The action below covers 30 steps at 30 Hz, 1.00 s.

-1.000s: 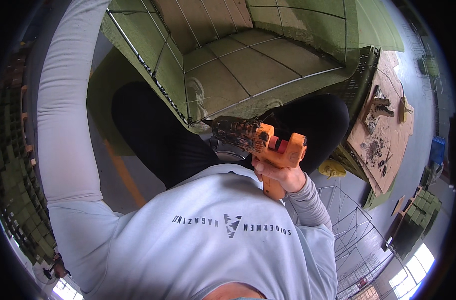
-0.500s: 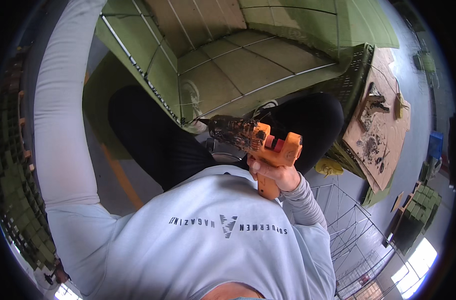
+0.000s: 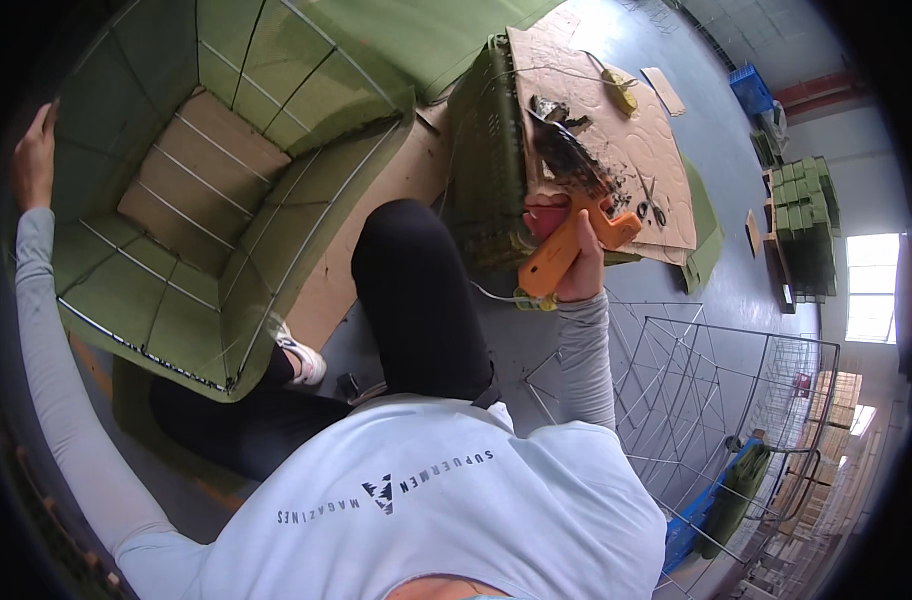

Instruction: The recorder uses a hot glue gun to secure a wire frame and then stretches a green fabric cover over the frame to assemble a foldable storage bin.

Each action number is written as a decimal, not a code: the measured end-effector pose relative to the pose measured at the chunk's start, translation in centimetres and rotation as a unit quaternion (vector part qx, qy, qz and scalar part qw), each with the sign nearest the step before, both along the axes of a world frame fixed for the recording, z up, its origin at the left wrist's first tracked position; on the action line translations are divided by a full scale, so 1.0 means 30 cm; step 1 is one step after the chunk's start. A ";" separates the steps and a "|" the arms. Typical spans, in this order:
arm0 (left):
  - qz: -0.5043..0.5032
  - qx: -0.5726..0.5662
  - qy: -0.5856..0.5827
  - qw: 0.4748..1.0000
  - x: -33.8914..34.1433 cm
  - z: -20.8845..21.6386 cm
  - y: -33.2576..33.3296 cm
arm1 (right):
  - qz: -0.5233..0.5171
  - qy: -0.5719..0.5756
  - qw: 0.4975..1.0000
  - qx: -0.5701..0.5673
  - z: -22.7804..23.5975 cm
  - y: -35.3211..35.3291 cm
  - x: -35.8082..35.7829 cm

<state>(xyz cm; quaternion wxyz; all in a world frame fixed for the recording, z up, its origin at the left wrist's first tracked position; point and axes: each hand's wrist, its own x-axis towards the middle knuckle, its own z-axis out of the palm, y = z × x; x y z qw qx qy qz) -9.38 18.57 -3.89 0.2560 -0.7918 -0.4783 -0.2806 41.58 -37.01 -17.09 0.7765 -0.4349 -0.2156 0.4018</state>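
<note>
In my right hand (image 3: 584,272) I hold an orange glue gun (image 3: 553,258) by its handle, fingers wrapped round it. Its front part is crusted with dark residue and lies over a cardboard-topped stack at the right. My left hand (image 3: 36,165) is at the far-left edge of a large green fabric box (image 3: 331,190), gripping its rim, with the thumb side hard to see. The box is tilted open toward me, lined by a wire grid, with a brown cardboard panel (image 3: 201,175) at its bottom.
Scissors (image 3: 650,203) and dark scraps lie on the cardboard sheet (image 3: 666,160), along with a yellow-green cord piece (image 3: 619,92). Wire frames (image 3: 676,370) stand at the right. Green stacked pieces (image 3: 804,220) and a blue crate (image 3: 749,90) are farther off.
The glue gun has moved right, from in front of my lap to over the cardboard-topped stack. My view has turned right, and my left hand has come into sight at the box rim.
</note>
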 end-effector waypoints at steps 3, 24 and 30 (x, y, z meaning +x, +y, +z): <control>0.028 -0.021 0.010 0.999 0.009 0.000 0.036 | -0.060 0.058 0.997 -0.008 -0.070 -0.022 0.106; 0.142 -0.163 0.099 0.971 -0.284 -0.118 0.810 | 0.020 0.138 0.982 -0.124 -0.516 0.381 0.071; 0.112 -0.055 0.245 0.961 -0.245 0.307 1.015 | 0.047 0.130 0.985 -0.107 -0.572 0.491 0.027</control>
